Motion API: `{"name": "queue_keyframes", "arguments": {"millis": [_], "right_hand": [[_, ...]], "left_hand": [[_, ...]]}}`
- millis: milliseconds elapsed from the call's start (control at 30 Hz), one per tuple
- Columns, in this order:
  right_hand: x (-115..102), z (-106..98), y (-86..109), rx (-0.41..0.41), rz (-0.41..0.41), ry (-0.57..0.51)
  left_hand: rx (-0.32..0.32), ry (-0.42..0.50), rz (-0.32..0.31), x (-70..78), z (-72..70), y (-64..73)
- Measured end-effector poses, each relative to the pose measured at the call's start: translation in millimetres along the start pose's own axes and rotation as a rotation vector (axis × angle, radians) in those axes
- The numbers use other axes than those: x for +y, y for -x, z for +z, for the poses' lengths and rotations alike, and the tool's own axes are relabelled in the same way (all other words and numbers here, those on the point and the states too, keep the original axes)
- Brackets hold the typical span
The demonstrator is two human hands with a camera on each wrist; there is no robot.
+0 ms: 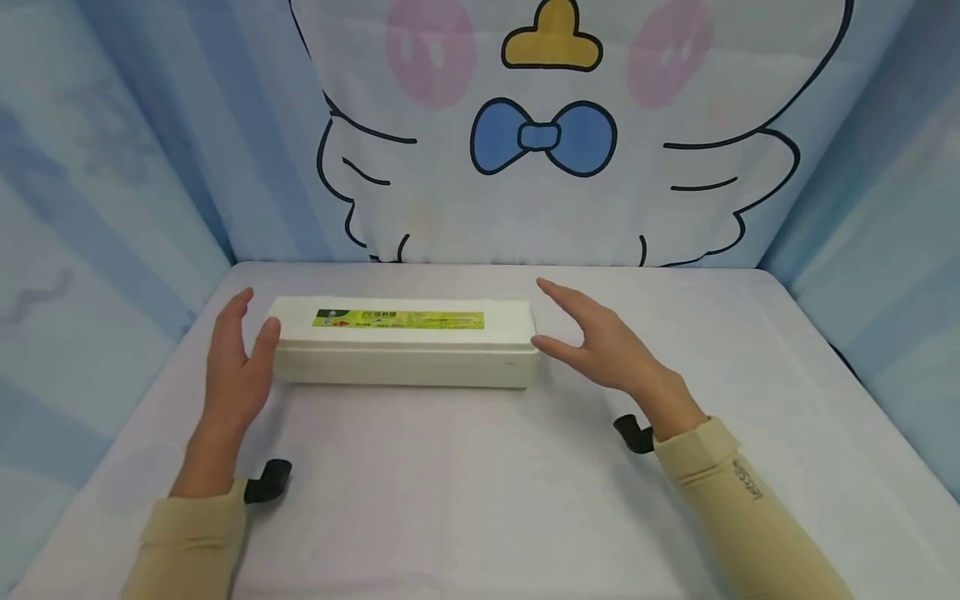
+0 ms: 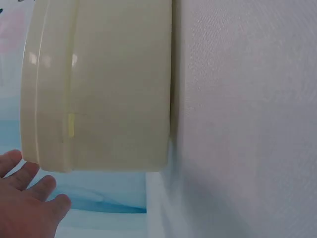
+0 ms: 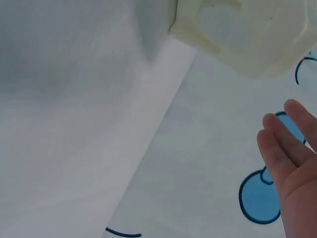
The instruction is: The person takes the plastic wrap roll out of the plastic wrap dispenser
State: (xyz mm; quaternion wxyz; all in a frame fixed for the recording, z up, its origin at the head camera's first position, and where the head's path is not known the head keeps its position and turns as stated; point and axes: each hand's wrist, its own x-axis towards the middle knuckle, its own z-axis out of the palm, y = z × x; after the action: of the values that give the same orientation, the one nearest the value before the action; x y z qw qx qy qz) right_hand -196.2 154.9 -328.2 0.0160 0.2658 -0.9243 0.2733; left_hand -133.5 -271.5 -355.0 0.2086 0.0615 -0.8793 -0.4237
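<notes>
A long cream plastic box (image 1: 405, 367) lies crosswise on the table, its lid down and a yellow-green label (image 1: 397, 319) along the top. At its left end is my left hand (image 1: 238, 367), fingers spread, thumb overlapping the box's corner in the head view. In the left wrist view the fingertips of the left hand (image 2: 29, 198) are right by the lid's edge. My right hand (image 1: 600, 342) is held at the other end with thumb and fingers apart, thumb tip near the lid's corner. The right wrist view has the right hand (image 3: 292, 168) apart from the box's end (image 3: 237, 39).
A white cloth covers the table (image 1: 450, 483). Behind it hangs a curtain with a cartoon print and a blue bow tie (image 1: 543, 137); blue-and-white curtains (image 1: 97, 250) close off both sides. A black wrist camera mount (image 1: 268, 482) sits at each sleeve cuff.
</notes>
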Motion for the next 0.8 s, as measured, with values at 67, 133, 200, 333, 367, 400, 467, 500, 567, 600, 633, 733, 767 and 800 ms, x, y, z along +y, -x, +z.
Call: {"name": "queue_keyframes", "arguments": {"millis": [67,133,200,333,367,400,467,500,567,600,633,733,767,800], "right_hand": [[-3.3,5.2,-9.7,-0.022,-0.039,-0.021],[-7.8,8.9,-18.4,-0.050,-0.064,-0.014],[-11.6,12.1,-26.8,-0.082,-0.080,0.005],[-16.7,18.0,-42.7,-0.166,-0.092,0.067],[-16.9,19.5,-45.9,-0.190,-0.091,0.077],[-16.7,21.2,-48.9,-0.211,-0.091,0.086],[-16.1,23.6,-52.9,-0.245,-0.091,0.097],[-15.3,24.6,-54.4,-0.253,-0.097,0.109],[-13.1,25.7,-56.9,-0.262,-0.125,0.143],[-12.4,25.7,-57.7,-0.262,-0.141,0.153],[-11.6,25.4,-58.2,-0.263,-0.156,0.162],[-10.5,23.8,-58.9,-0.280,-0.182,0.159],[-10.8,23.2,-58.6,-0.290,-0.181,0.147],[-11.2,22.8,-58.1,-0.303,-0.173,0.134]], "left_hand": [[-0.029,0.066,-0.064,-2.0,1.5,-2.2],[-0.067,0.133,-0.116,-4.8,2.7,-4.0],[-0.109,0.182,-0.160,-7.8,3.3,-5.2],[-0.168,0.235,-0.226,-14.4,3.1,-5.8],[-0.180,0.247,-0.241,-15.8,3.5,-5.9],[-0.189,0.262,-0.253,-17.2,4.2,-5.9],[-0.208,0.303,-0.276,-19.3,6.0,-5.4],[-0.214,0.325,-0.286,-19.9,7.0,-5.1],[-0.221,0.382,-0.292,-21.2,9.3,-4.9],[-0.216,0.410,-0.295,-21.5,10.5,-4.8],[-0.211,0.441,-0.295,-21.5,11.3,-4.8],[-0.202,0.510,-0.303,-21.4,12.8,-4.9],[-0.204,0.525,-0.308,-21.0,12.9,-4.9],[-0.208,0.536,-0.312,-20.8,13.0,-4.8]]}}
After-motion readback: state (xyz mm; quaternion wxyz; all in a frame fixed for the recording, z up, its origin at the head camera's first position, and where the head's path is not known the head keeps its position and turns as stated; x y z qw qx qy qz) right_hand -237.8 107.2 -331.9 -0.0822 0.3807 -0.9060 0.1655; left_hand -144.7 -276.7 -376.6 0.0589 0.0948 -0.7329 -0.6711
